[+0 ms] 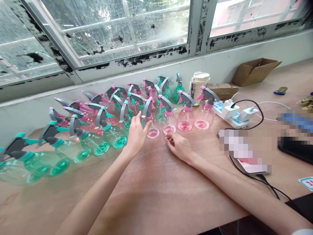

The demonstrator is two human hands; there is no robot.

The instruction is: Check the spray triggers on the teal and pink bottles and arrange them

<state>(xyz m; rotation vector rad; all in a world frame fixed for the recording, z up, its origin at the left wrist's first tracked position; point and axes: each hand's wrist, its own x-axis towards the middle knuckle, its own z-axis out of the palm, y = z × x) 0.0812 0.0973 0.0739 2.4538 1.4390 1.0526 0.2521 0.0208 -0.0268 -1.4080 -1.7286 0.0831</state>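
My left hand (137, 132) is open, thumb apart from the fingers, just left of a clear pink spray bottle (153, 130) with a grey and pink trigger head. Whether it touches that bottle I cannot tell. My right hand (180, 147) rests on the table with its fingers loosely curled, and nothing shows in them. Directly behind it stands another pink spray bottle (168, 122). Two more, a pink spray bottle (186, 119) and a paler pink spray bottle (204, 116), continue the row rightward. Left of my hands are several green spray bottles (114, 135).
More pink and green bottles stand behind, by the window wall (220, 55). A lidded white cup (201, 83), an open cardboard box (254, 73) and a power strip (231, 114) with plugs are at the right. Nearer lie a phone (251, 166), cables and a dark phone (297, 151).
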